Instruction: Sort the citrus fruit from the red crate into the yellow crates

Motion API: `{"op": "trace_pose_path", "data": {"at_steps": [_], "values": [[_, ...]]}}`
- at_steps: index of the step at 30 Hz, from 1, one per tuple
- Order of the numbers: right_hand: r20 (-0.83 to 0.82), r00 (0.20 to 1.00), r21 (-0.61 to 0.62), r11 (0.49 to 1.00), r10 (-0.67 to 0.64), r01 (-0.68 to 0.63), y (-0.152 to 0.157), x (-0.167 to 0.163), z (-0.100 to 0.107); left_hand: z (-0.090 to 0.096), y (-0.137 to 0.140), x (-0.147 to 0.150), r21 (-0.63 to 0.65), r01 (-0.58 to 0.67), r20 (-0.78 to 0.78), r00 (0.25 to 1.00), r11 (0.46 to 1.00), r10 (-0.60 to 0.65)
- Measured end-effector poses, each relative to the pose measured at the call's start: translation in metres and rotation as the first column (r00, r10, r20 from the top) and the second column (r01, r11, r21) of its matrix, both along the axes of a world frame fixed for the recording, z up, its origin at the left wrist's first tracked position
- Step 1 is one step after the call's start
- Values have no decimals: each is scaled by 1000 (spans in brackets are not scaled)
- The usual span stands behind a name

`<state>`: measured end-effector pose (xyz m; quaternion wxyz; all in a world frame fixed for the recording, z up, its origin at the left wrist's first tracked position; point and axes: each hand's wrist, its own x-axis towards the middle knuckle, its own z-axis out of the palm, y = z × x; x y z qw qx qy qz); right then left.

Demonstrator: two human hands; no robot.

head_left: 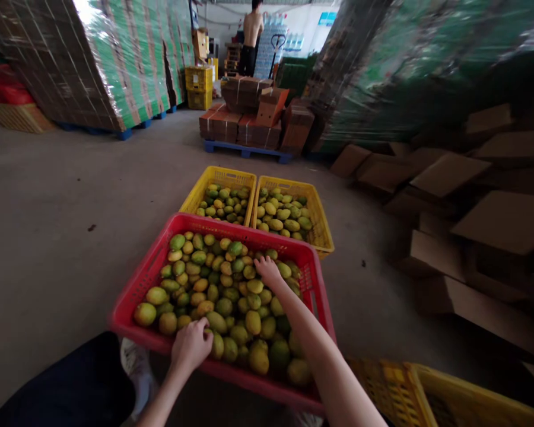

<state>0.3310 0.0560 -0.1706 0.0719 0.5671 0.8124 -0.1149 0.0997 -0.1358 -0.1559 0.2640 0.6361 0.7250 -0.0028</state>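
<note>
A red plastic crate (158, 252) full of green and yellow lemons (225, 306) stands in front of me, tilted in view. My left hand (192, 344) is at its near side, over the front rim, with the fingers curled down among the lemons. What those fingers hold, if anything, is hidden behind the hand. Farther in, toward the back right, my right hand (267, 271) rests on top of the lemons with its fingers stretched out and slightly apart. No lemon is lifted in it.
Two yellow crates (323, 222) of lemons adjoin the red crate's far side. Another yellow crate (467, 388) is at lower right. Cardboard boxes (449, 172) lie along the right. Bundled cartons sit on a blue pallet (244, 149), wrapped stacks (129, 65) flank the aisle, and a person (251, 35) stands behind.
</note>
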Motion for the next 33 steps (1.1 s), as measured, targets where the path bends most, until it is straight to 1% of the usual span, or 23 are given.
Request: {"op": "trace_pose_path", "data": {"at_steps": [3,5,9,12,14,17,18,20,21,22,23,24,25,26,27,28,29,31,33], "values": [[-89,994,-27,998,56,-59,-14,6,11,1,0,-1,10,0,-1,1000,1000,0],[-159,984,-54,995,77,-86,-29,14,18,2,1,-2,14,4,-2,1000,1000,-4],[-257,964,-128,986,76,-111,-78,31,28,4,3,-4,12,30,-6,1000,999,-30],[-345,938,-114,991,23,-66,-121,37,32,4,4,-7,14,44,8,999,999,-44],[-402,916,-90,996,-13,-26,-143,36,35,4,3,-7,14,54,4,999,998,-54],[-544,836,-37,998,-69,58,-165,27,47,2,2,-7,-1,79,-14,997,997,-79],[-604,792,-16,995,-92,103,-170,22,54,1,3,-8,-11,91,-11,996,996,-91],[-750,642,-20,975,-161,222,-177,11,70,-1,7,-12,-24,129,12,992,991,-129],[-844,489,-81,953,-221,292,-181,4,78,-2,11,-16,-29,157,35,987,987,-156],[-912,292,-188,926,-289,328,-185,-3,87,-3,16,-22,-34,185,59,981,982,-183],[-930,79,-319,895,-358,312,-188,-10,95,-4,23,-30,-38,212,82,975,977,-208],[-896,-142,-443,857,-420,263,-192,-18,103,-5,31,-40,-44,229,96,970,972,-224],[-820,-314,-546,818,-479,178,-196,-24,109,-7,39,-52,-49,230,94,970,972,-225],[-732,-447,-618,777,-514,118,-199,-30,115,-9,47,-64,-51,215,73,975,975,-211],[-647,-549,-669,739,-530,75,-203,-35,119,-10,55,-75,-55,189,37,982,980,-188],[-568,-610,-711,703,-552,27,-206,-38,123,-12,61,-85,-55,156,-10,988,986,-157],[-509,-650,-734,679,-564,-14,-209,-39,126,-15,67,-92,-49,120,-65,990,992,-123],[-427,-681,-752,652,-595,-98,-212,-37,133,-20,77,-99,-27,60,-179,982,998,-63],[-370,-711,-748,646,-599,-155,-213,-28,139,-28,86,-94,-11,37,-263,964,999,-39]]}}
